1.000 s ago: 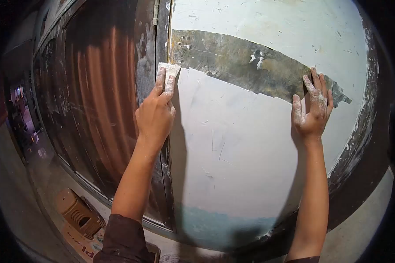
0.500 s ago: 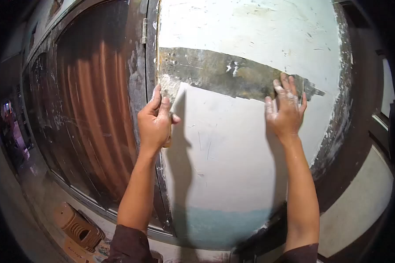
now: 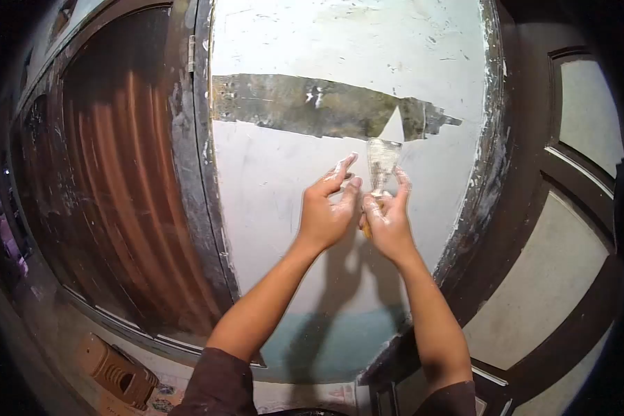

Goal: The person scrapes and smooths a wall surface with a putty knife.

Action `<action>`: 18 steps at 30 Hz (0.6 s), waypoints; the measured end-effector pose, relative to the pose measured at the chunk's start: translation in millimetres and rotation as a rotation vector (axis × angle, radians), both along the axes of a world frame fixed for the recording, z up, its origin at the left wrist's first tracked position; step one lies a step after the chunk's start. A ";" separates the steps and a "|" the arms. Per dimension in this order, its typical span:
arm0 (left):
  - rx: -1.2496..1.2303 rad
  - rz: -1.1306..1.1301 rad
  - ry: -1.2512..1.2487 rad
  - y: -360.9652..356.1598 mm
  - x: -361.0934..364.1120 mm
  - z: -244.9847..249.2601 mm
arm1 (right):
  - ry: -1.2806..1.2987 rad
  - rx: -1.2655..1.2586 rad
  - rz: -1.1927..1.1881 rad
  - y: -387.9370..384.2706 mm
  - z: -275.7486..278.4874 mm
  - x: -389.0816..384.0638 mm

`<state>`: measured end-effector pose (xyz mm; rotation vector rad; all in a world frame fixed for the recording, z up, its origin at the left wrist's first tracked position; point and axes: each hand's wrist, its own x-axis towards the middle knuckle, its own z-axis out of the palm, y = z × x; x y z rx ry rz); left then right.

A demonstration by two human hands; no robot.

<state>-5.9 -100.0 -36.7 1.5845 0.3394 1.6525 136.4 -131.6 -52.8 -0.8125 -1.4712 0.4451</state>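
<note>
Putty-smeared metal scraper (image 3: 383,161) stands blade-up, its handle gripped by the right hand (image 3: 390,225), the open-fingered left hand (image 3: 324,218) touching at nine o'clock, seemingly steadying it below the dark bare strip (image 3: 305,104) of the white-coated door panel (image 3: 270,180).

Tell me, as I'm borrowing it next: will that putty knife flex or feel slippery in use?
Probably springy: the putty knife blade looks thin and flat. Likely light: the right hand holds it upright by its handle. Possibly slippery: white filler smears the blade and that hand.
</note>
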 end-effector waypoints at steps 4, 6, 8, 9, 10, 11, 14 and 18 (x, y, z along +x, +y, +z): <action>0.612 0.742 0.317 26.6 -37.2 -1.4 | -0.279 0.228 -0.414 -0.6 3.6 59.0; 0.690 0.999 0.436 36.8 -60.4 -5.3 | -0.362 0.395 -0.574 -0.6 5.9 71.2; 0.699 1.151 0.558 49.3 -77.9 -14.0 | -0.481 0.212 -0.502 -3.6 10.7 75.1; 0.661 1.206 0.590 53.5 -82.7 -16.6 | -0.505 0.196 -0.538 -5.2 14.0 67.4; 0.621 1.261 0.619 57.9 -86.8 -18.7 | -0.577 0.294 -0.577 5.2 11.8 66.6; 0.571 1.286 0.676 63.6 -91.9 -20.6 | -0.584 0.279 -0.588 10.4 12.7 65.0; 0.545 1.441 0.742 81.5 -100.3 -19.0 | -0.625 0.274 -0.615 23.2 21.3 59.3; 0.597 1.472 0.691 104.2 -111.0 6.9 | -0.722 0.270 -0.668 30.8 23.7 58.9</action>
